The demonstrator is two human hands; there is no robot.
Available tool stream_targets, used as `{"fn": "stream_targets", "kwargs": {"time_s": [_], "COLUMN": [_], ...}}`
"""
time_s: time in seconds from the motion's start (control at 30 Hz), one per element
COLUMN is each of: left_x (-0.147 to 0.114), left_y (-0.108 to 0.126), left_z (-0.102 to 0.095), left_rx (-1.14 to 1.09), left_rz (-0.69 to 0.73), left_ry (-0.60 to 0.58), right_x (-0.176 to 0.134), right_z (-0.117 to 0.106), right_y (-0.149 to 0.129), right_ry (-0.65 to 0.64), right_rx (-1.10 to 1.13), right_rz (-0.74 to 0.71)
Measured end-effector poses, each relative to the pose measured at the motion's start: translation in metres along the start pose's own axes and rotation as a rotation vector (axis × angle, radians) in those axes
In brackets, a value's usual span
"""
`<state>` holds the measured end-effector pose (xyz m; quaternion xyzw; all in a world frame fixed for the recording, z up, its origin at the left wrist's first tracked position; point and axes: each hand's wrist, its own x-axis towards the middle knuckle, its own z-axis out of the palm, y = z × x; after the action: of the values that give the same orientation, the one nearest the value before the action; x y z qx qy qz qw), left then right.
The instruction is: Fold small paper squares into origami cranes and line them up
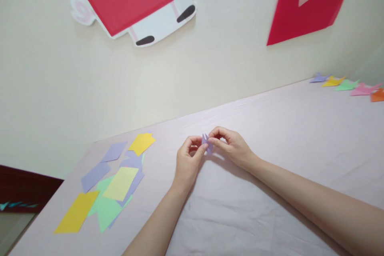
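Note:
A small piece of folded purple paper is held up just above the pale cloth, between my two hands. My left hand pinches its left side between thumb and fingers. On the other side, the thumb and forefinger of my right hand close on its upper right edge. Pointed flaps stand up at the top of the folded paper, with a pale gap between them. My fingertips cover part of it, so its full shape is hidden.
Loose sheets in yellow, green and purple overlap at the left. Several folded paper figures, one of them pink, stand in a row at the far right. A wall with red decorations borders the cloth-covered surface.

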<state>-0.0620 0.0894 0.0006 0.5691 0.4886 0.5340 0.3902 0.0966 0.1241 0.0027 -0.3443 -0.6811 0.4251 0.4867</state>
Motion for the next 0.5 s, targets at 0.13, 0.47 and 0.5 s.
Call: {"fn": "stream_targets", "kwargs": {"time_s": [0.13,0.47,0.5], "left_x": [-0.0002,0.0006,0.0004], "left_y": [0.001,0.0013,0.0015], "left_z": [-0.0016,-0.0014,-0.0015], "left_rx": [0.013,0.115,0.126], "left_rz": [0.007,0.092,0.09], "left_ry": [-0.009,0.047,0.035], "right_x": [-0.0005,0.0,0.0001], "right_z": [0.0018,-0.0016,-0.0017], "right_y": [-0.0014,-0.002,-0.0018], "right_ry": [-0.024,-0.011,0.001], "right_rx": [0.013,0.004,0.005], "right_rz": [-0.036,0.02,0.011]}}
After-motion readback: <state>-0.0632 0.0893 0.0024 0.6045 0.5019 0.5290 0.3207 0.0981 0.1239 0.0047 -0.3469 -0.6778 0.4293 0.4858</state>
